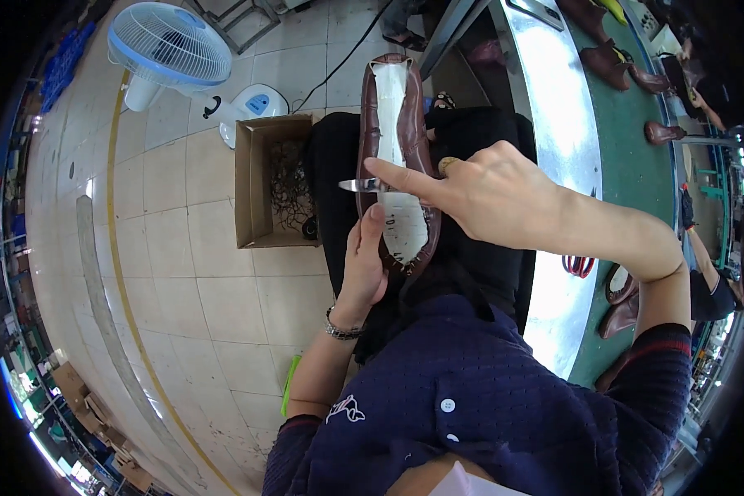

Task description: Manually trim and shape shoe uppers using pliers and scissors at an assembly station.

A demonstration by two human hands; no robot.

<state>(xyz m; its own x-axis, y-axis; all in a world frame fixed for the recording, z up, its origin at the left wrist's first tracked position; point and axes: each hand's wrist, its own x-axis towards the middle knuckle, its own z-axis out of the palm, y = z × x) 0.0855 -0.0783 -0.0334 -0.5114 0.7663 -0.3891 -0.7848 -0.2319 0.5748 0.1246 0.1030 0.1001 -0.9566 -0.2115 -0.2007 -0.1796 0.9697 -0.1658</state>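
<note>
A brown leather shoe upper (pixel 370 124) lies bottom side up across my lap, its toe end toward me. A white insole (pixel 405 236) runs along its underside, with gathered leather round the edge. My left hand (pixel 366 264) grips the shoe's left side near the front, thumb pressed along the edge. My right hand (pixel 496 194) is closed round a knife, index finger stretched along it. The short metal blade (pixel 360 185) points left across the shoe's middle, just above my left thumb. The knife's handle is hidden in my fingers.
Left of my legs stands an open cardboard box (pixel 253 186) holding dark, thin scraps. Beyond it is a blue-and-white fan (pixel 171 45). On my right runs a metal bench edge (pixel 554 107), beside a green surface (pixel 608 174) with several brown shoes. Other people work at the far right.
</note>
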